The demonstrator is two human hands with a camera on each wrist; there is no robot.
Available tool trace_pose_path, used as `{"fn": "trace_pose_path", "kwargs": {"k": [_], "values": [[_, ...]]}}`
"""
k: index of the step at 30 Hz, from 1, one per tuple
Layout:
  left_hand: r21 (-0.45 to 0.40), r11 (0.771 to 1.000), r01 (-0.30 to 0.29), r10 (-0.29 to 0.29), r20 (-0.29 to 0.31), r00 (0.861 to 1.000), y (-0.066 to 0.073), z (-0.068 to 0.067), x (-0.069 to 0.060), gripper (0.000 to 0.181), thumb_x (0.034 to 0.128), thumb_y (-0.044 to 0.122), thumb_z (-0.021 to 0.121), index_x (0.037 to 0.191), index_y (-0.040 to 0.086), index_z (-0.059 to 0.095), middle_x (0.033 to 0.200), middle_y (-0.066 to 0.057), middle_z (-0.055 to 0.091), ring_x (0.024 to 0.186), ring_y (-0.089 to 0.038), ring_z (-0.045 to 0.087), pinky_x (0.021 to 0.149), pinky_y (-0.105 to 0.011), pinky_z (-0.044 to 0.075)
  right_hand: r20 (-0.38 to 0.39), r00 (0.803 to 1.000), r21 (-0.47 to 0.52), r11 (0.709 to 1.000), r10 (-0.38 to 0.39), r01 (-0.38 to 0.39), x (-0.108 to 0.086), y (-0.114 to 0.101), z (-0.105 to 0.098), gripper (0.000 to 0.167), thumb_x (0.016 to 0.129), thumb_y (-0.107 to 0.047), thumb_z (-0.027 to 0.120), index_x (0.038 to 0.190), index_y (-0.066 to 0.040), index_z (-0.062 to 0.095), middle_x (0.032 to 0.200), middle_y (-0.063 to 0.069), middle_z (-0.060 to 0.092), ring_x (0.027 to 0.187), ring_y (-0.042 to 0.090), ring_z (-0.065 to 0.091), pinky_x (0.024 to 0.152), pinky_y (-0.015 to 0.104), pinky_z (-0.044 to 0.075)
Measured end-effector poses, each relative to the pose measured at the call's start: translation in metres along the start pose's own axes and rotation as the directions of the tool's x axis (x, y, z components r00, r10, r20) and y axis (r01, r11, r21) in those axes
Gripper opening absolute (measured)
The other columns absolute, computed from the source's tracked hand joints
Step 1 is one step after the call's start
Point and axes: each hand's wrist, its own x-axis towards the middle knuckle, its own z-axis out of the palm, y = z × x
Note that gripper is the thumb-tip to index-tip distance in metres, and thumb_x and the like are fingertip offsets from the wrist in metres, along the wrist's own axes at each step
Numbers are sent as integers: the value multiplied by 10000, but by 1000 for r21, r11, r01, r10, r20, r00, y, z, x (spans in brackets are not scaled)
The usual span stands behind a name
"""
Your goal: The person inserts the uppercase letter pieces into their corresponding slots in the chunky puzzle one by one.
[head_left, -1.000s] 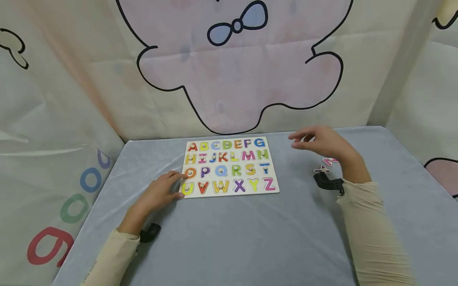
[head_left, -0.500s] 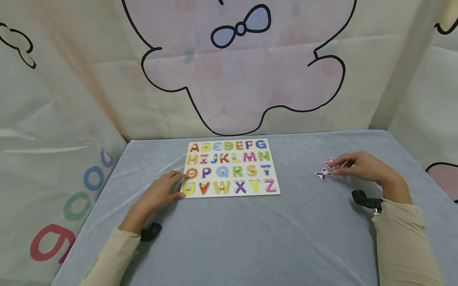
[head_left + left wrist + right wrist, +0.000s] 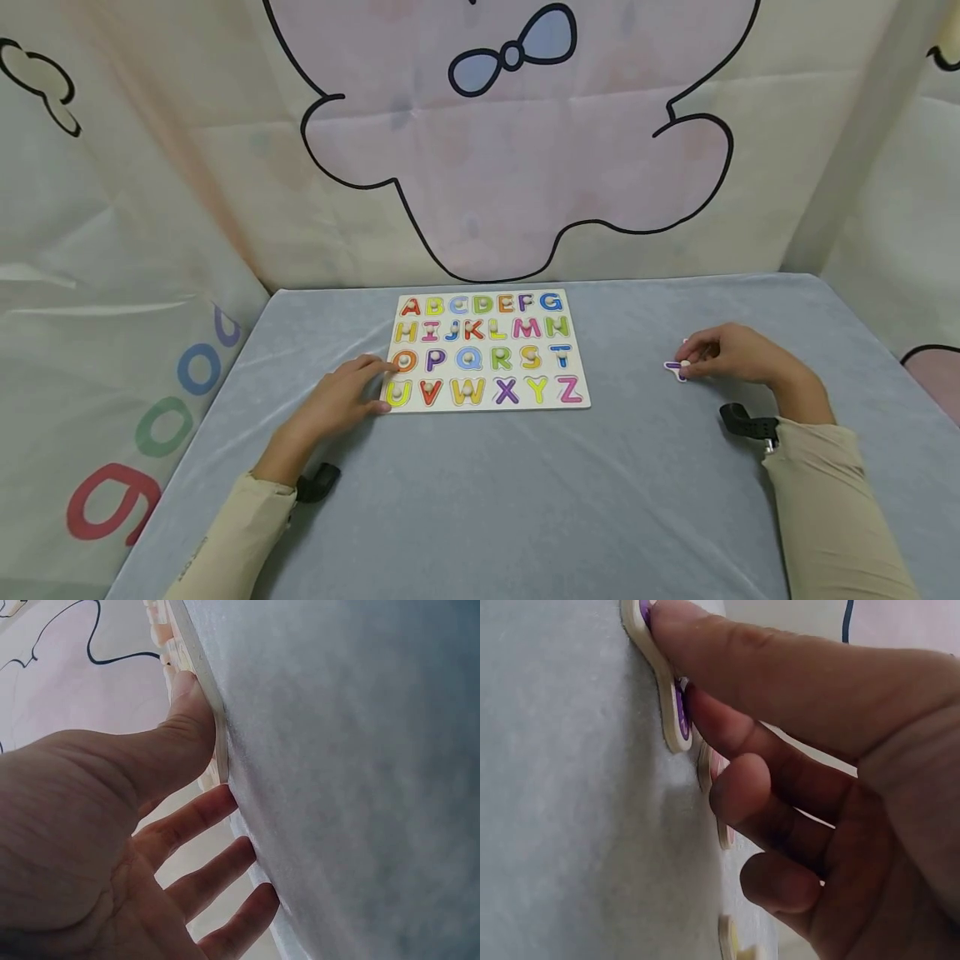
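On the table lies a white letter puzzle board (image 3: 487, 400) filled with coloured, knobbed letters from A to Z. My left hand (image 3: 341, 396) rests at its left edge, fingers fairly straight. In the left wrist view the thumb (image 3: 191, 720) touches the board's edge (image 3: 202, 660). Over to the right, my right hand (image 3: 738, 362) pinches a purple plus-shaped puzzle piece (image 3: 672, 367) between thumb and forefinger. The right wrist view shows that purple piece (image 3: 681, 712) low at the cloth, partly covered by the thumb. Behind it a pink piece (image 3: 718, 765) is mostly hidden by the fingers.
A light blue cloth (image 3: 525, 492) covers the table. Another piece, yellowish with a knob (image 3: 731, 937), shows low in the right wrist view. Printed curtains (image 3: 510, 167) stand behind and at both sides.
My right hand has swung from above the table, right of the board, out to the loose pieces, and now pinches the purple piece. My left hand has stayed at the board's edge.
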Motion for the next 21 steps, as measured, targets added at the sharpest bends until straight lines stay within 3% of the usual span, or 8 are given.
{"fn": "trace_pose_path", "kwargs": {"k": [6, 14, 21], "values": [[-1, 1000, 9, -9, 4, 1000, -1, 1, 0, 587, 826, 255, 809, 1361, 154, 588, 1404, -133, 550, 1307, -367, 505, 962, -639, 427, -33, 999, -25, 1000, -12, 11, 1, -12, 1, 322, 809, -384, 819, 1013, -145, 754, 874, -16, 678, 763, 61, 524, 646, 224, 419], [2, 1000, 2, -2, 4, 1000, -2, 1, 0, 590, 824, 265, 810, 1361, 169, 587, 1397, -128, 554, 1304, -367, 506, 937, -630, 432, -70, 992, -62, 993, -101, 97, 14, -38, 11, 218, 802, -308, 837, 961, -192, 745, 833, -43, 689, 733, 74, 536, 608, 235, 416], [-9, 1000, 19, -19, 12, 1000, -2, 0, 2, 583, 825, 256, 809, 1359, 172, 590, 1399, -132, 548, 1313, -373, 491, 971, -649, 410, -71, 987, -61, 988, -144, 140, 21, -42, 17, 232, 809, -233, 834, 1006, -169, 729, 882, -47, 729, 725, 67, 553, 614, 234, 426]]}}
